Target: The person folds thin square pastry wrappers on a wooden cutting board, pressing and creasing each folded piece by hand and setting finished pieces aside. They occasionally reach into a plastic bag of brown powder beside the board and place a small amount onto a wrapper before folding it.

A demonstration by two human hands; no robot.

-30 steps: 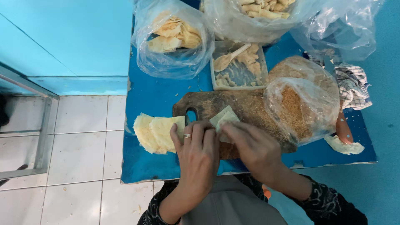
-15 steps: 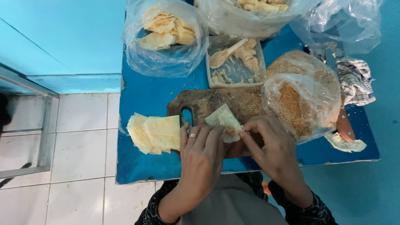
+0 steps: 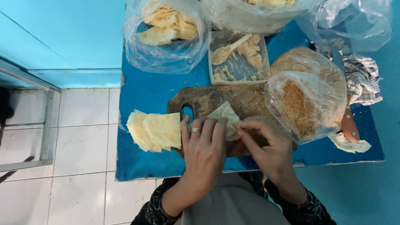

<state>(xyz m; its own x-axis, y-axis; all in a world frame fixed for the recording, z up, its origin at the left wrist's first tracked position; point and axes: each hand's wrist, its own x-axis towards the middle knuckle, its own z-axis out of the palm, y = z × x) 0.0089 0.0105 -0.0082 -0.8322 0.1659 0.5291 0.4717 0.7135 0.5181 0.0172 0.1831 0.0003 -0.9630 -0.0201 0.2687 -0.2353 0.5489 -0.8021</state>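
Right hand (image 3: 266, 143) shifted nearer wrapper (image 3: 225, 118); both hands' fingers (image 3: 208, 129) pinching it, folded, on board (image 3: 216, 100).

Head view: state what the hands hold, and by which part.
Both hands, left hand and right hand, pinch a pale folded wrapper sheet at its near edge, over the wooden cutting board.

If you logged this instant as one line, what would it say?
left hand: on wrapper | right hand: pinching wrapper edge | under: board | left: wrapper stack | right: crumb bag
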